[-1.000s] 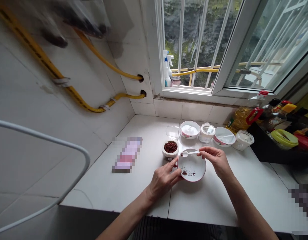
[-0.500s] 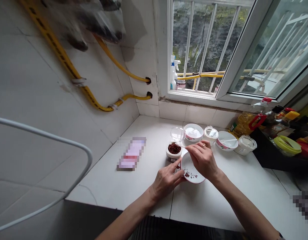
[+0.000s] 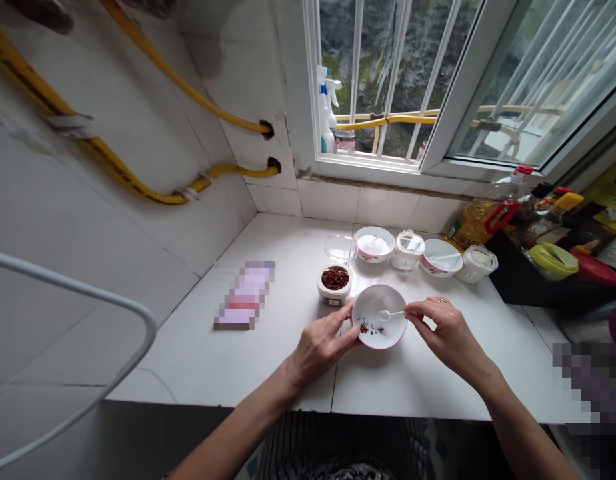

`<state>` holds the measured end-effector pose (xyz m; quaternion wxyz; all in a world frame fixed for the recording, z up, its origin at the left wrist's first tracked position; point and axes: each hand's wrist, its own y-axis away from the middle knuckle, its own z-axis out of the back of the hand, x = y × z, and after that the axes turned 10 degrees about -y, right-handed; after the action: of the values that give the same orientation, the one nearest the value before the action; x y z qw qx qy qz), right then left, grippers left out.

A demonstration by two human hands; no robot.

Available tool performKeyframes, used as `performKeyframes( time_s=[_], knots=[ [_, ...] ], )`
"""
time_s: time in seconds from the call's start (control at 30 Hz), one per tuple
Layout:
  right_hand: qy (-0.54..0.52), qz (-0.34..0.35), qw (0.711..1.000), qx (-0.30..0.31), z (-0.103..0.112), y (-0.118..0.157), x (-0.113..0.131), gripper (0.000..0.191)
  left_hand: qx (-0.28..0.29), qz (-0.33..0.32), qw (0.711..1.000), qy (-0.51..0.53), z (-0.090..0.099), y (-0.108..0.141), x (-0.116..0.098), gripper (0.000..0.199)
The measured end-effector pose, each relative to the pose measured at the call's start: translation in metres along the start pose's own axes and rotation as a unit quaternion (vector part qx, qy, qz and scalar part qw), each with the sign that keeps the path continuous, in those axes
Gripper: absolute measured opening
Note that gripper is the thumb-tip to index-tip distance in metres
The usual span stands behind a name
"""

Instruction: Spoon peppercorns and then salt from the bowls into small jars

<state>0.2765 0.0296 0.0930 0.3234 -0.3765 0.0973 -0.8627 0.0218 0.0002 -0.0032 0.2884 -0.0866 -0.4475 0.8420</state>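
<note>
Two bare hands meet at one small white bowl (image 3: 375, 295): the left hand (image 3: 315, 347) pinches its left rim, fingers outside, thumb at the edge. The right hand (image 3: 451, 333) has the handle end of a small white measuring spoon (image 3: 385, 316) between thumb and fingers, its scoop inside the bowl, over or on the base; contact is unclear. Dark red bits (image 3: 365, 328), apparently Sichuan peppercorns, lie at the bowl's near left. I judge the step in hand as spoon work within the bowl; the next move calls for a steady rim and a light, level spoon, as the bits could scatter.

Just beyond, to the left, an open jar (image 3: 333, 295) holds more peppercorns, its clear lid (image 3: 341, 247) raised on the far side. Farther right along the white counter (image 3: 413, 380) stand a floral bowl of white granules (image 3: 375, 258), a lidded seasoning jar (image 3: 409, 250), a second floral bowl (image 3: 437, 271) and an oil bottle (image 3: 475, 223).
</note>
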Motion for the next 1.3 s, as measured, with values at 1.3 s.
performKeyframes(
  time_s=[1.3],
  knots=[
    [-0.272,-0.233,0.921,-0.151,-0.025,-0.005,0.000,0.020,0.020,0.035,0.999,0.005,-0.002,0.000,0.000,0.009]
  ],
)
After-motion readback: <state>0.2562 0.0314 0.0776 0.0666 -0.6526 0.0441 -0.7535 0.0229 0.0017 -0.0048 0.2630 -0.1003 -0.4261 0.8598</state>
